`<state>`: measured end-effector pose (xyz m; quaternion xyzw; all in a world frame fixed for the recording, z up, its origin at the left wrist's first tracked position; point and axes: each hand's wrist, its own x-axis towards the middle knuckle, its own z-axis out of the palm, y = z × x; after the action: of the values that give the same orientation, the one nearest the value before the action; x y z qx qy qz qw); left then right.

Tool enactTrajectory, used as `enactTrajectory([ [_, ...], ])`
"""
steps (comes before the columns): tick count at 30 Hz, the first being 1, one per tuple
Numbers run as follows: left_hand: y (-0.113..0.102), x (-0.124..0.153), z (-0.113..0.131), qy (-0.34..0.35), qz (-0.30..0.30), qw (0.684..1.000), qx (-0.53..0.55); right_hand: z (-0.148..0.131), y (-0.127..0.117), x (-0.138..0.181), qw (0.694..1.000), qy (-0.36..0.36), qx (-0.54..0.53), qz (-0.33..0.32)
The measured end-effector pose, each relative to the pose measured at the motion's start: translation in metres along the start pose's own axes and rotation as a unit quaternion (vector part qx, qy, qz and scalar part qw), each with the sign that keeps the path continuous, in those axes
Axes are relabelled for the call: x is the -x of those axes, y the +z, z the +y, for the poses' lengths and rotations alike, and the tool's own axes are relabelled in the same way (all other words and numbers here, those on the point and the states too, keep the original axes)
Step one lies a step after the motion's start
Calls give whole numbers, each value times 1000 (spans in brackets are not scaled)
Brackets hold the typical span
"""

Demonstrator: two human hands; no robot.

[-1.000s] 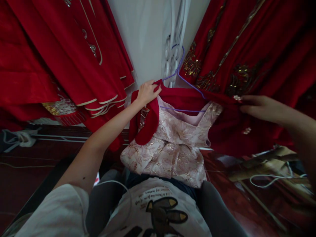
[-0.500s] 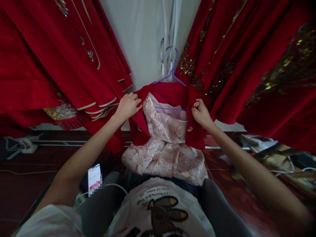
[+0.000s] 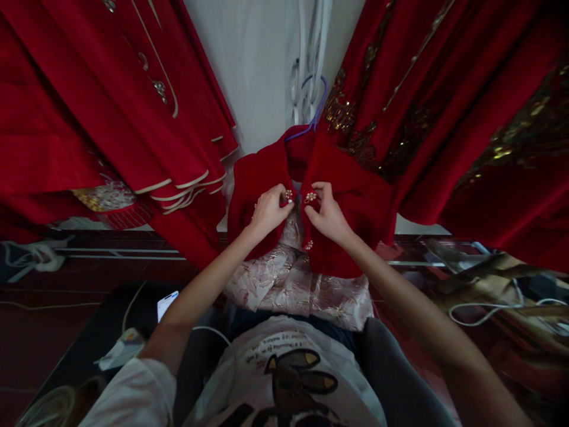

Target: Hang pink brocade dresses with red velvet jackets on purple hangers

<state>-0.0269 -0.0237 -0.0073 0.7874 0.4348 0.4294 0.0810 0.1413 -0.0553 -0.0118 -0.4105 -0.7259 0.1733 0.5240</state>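
A short red velvet jacket [image 3: 355, 196] hangs on a purple wire hanger [image 3: 313, 110] over a pink and gold brocade dress [image 3: 297, 284]. My left hand [image 3: 269, 210] pinches the jacket's left front edge at a pearl clasp [image 3: 288, 194]. My right hand [image 3: 326, 213] pinches the right front edge beside a matching pearl button [image 3: 310, 196]. The two edges nearly meet between my hands. Another pearl button [image 3: 309, 244] shows lower on the right panel.
Red embroidered garments hang on the left [image 3: 111, 107] and on the right [image 3: 444, 107]. A white wall [image 3: 258, 71] is behind. A phone [image 3: 166, 303] and white cables [image 3: 484, 314] lie on the dark floor.
Both hands have drawn the jacket's two front panels together over the pink dress. The right hand came in from far right to the centre, and the fronts now almost touch.
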Motion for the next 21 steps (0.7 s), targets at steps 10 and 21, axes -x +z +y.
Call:
enactTrajectory([
  [10, 19, 24, 0, -107, 167, 944, 262, 1, 1, 13, 998, -50, 31, 15],
  [21, 11, 15, 13, -99, 111, 955, 258, -3, -11, 3, 993, 17, -105, -49],
])
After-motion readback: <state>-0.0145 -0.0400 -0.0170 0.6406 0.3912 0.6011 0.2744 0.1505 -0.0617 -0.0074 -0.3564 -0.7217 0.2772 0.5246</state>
